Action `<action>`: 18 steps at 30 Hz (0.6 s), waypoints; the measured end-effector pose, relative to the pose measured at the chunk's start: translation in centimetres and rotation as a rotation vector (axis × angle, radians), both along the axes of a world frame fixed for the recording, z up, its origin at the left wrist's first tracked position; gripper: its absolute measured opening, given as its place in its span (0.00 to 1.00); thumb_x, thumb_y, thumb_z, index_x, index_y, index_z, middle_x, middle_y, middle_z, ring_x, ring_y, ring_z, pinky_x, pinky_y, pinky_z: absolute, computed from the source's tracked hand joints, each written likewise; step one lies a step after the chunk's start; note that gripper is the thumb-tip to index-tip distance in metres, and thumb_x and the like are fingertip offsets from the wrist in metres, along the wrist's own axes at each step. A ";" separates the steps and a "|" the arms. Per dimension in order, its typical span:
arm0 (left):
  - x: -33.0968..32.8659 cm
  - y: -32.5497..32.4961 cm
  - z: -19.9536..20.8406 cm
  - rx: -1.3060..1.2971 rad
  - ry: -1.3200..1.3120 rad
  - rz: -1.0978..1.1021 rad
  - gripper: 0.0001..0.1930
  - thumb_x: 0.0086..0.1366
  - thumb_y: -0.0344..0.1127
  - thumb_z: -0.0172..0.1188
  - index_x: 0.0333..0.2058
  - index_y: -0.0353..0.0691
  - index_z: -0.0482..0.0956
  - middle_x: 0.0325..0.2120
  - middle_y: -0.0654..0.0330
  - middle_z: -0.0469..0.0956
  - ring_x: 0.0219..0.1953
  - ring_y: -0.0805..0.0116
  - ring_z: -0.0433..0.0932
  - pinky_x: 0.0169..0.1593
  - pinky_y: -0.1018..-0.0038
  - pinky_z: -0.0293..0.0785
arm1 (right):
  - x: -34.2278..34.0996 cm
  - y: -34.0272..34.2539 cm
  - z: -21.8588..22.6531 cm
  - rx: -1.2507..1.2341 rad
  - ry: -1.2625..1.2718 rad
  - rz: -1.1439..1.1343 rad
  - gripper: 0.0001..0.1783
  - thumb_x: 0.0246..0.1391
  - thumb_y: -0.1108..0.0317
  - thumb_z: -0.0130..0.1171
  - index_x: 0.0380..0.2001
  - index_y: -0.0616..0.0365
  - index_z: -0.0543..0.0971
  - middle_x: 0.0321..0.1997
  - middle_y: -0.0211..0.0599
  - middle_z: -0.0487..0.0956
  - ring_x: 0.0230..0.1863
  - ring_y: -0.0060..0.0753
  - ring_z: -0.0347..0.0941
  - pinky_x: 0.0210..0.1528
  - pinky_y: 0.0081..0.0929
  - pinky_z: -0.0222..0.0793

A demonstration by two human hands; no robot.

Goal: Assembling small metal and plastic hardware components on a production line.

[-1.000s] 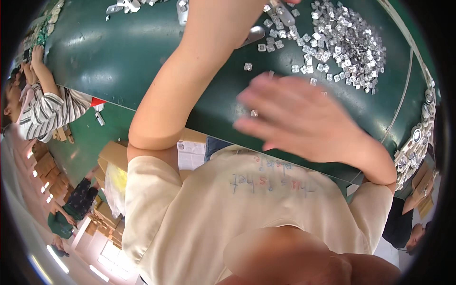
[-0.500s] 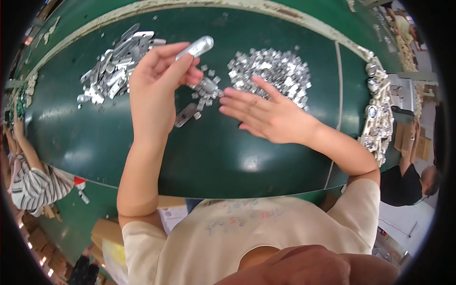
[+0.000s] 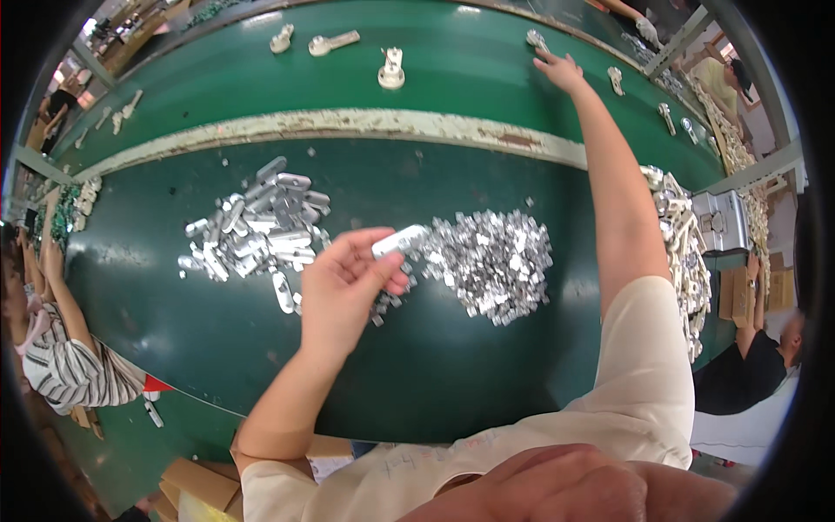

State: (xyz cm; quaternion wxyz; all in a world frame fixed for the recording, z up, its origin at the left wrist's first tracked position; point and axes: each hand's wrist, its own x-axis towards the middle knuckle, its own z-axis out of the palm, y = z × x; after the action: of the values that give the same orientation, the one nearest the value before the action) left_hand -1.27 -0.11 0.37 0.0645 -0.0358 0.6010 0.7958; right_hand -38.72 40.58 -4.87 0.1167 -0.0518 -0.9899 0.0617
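My left hand is closed on a silver oblong metal cover with rounded ends, raised above the table. Far off to the right, my right arm stretches over the pale ledge to the green belt. There my right hand has its fingers apart, their tips right by a silver-and-cream part; whether they touch it I cannot tell. Loose metal covers lie heaped left of my left hand. To its right spreads a pile of small shiny metal pieces, with a few more partly hidden beneath that hand.
A worn pale ledge divides the dark green table from the green belt. Several cream parts, including an upright one, stand or lie along the belt. Cream-and-silver parts are stacked at the right edge. Other people work at both sides.
My right hand has left the small metal pieces and reached far out over the belt. My left hand still grips the cover. The view has shifted, showing more of the belt.
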 end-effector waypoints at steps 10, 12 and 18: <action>0.2 -0.1 1.7 -0.061 -0.071 0.020 0.14 0.57 0.22 0.57 0.43 0.28 0.72 0.27 0.58 0.76 0.26 0.75 0.76 0.31 0.82 0.73 | -2.0 -3.2 2.9 0.073 0.381 0.241 0.28 0.46 0.47 0.58 0.46 0.52 0.68 0.37 0.52 0.76 0.41 0.53 0.72 0.42 0.41 0.68; 0.2 0.0 1.0 -0.064 -0.081 0.013 0.14 0.57 0.22 0.57 0.43 0.28 0.71 0.27 0.58 0.76 0.26 0.75 0.76 0.30 0.82 0.73 | -3.3 -4.0 0.8 0.183 0.270 0.204 0.31 0.46 0.40 0.53 0.53 0.38 0.66 0.48 0.53 0.72 0.50 0.49 0.68 0.51 0.42 0.64; 0.1 -0.1 -0.5 -0.090 -0.082 0.025 0.13 0.57 0.22 0.57 0.43 0.28 0.71 0.26 0.58 0.76 0.26 0.75 0.76 0.30 0.83 0.72 | -0.7 -8.8 -3.0 -0.073 0.276 0.211 0.14 0.52 0.57 0.49 0.41 0.43 0.76 0.41 0.51 0.74 0.47 0.52 0.69 0.46 0.48 0.66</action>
State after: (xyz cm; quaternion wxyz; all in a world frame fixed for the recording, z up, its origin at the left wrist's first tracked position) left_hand -1.16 -0.24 -0.12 0.0775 -0.0784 0.6326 0.7666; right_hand -39.40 31.74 -7.83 0.2425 0.0571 -0.9615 0.1159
